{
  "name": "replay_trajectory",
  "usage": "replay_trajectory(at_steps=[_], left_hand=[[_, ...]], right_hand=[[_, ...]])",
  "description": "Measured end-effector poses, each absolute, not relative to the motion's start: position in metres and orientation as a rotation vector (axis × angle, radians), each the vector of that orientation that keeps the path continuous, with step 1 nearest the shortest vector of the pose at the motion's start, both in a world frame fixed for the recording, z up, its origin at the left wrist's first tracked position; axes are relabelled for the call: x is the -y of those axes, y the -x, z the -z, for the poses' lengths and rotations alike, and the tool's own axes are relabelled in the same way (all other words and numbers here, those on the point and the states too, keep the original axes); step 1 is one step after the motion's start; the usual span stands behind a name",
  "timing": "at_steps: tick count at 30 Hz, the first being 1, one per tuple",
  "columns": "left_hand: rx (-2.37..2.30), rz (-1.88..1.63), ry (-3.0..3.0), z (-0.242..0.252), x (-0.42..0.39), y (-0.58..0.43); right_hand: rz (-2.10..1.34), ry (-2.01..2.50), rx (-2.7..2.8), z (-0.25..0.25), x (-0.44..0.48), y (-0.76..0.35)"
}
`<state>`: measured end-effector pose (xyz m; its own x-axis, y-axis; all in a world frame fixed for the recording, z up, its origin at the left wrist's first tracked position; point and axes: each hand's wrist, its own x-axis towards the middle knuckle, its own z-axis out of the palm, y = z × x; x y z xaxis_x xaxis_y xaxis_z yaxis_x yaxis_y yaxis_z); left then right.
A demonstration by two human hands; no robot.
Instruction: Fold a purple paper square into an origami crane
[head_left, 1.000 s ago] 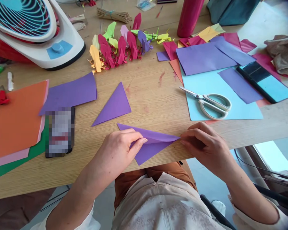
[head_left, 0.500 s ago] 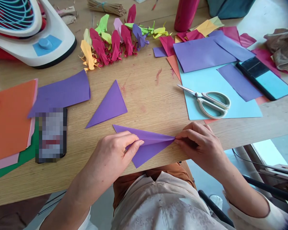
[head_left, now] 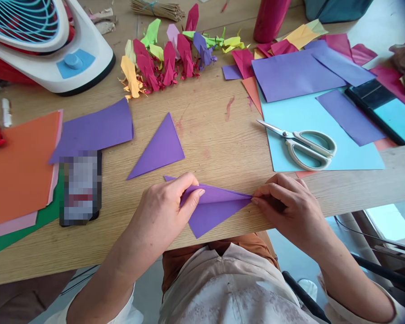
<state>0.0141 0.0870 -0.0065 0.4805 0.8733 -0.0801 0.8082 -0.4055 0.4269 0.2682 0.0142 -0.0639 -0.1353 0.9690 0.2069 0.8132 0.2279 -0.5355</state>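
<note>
A partly folded sheet of purple paper (head_left: 212,216) lies near the table's front edge, between my two hands. My left hand (head_left: 170,202) pinches its raised upper flap between thumb and fingers. At the sheet's pointed right corner, my right hand (head_left: 285,198) holds the tip in a pinch. A crease runs from that tip toward my left hand, which hides part of the sheet's left side. Just beyond, a folded purple triangle (head_left: 160,148) lies flat on the wood.
Scissors (head_left: 307,144) rest on a light blue sheet (head_left: 283,157) at right, by purple sheets and a dark phone (head_left: 374,105). Folded paper figures (head_left: 168,63) stand at the back. At left are a fan (head_left: 87,54), an orange sheet (head_left: 20,166) and another phone (head_left: 81,189).
My left hand has drawn the upper flap toward me and lifted it, so its edge stands further over the sheet. My right hand keeps its pinch at the tip. The whole view has shifted slightly.
</note>
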Motion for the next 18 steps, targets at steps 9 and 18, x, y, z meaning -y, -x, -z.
replay_trajectory(at_steps=[9,18], left_hand=[[-1.414,-0.198,-2.357,0.0094,-0.0863,-0.0172],[-1.469,-0.110,-2.391,0.0157,-0.0914,-0.0191]], right_hand=[[-0.372,1.709,1.981,0.0655,-0.0143,-0.2644],[-0.350,1.698,1.987,0.0667,-0.0140,-0.2640]])
